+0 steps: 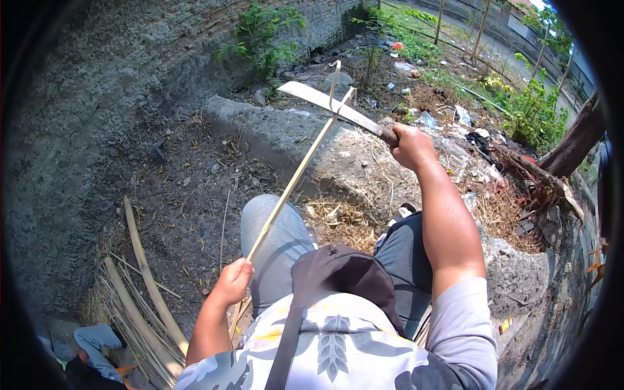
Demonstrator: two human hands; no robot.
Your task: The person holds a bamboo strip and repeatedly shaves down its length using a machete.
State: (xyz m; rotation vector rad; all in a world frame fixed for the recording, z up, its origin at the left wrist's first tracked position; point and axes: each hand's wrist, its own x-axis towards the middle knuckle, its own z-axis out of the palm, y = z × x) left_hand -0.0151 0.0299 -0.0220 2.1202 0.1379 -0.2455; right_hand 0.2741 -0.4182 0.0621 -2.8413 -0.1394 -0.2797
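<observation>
My right hand (413,147) is closed round the dark handle of a machete (311,96), held out in front of me with its broad blade pointing left. In my left hand (233,282) is a long, thin bamboo strip (284,197), gripped near its lower part. The strip slants up and away to the right, and its upper end meets the blade. There it is split: a thin curled sliver (335,81) stands up on the blade's far side. The strip's lower end runs down beside my left forearm.
Bamboo poles and thin strips (151,273) lie at the lower left. A rough wall (78,130) rises on the left. A stone ledge (260,133) crosses ahead, with shavings (341,221) between my legs. Litter and a tree trunk (572,140) are at right. Another person's leg (97,348) shows lower left.
</observation>
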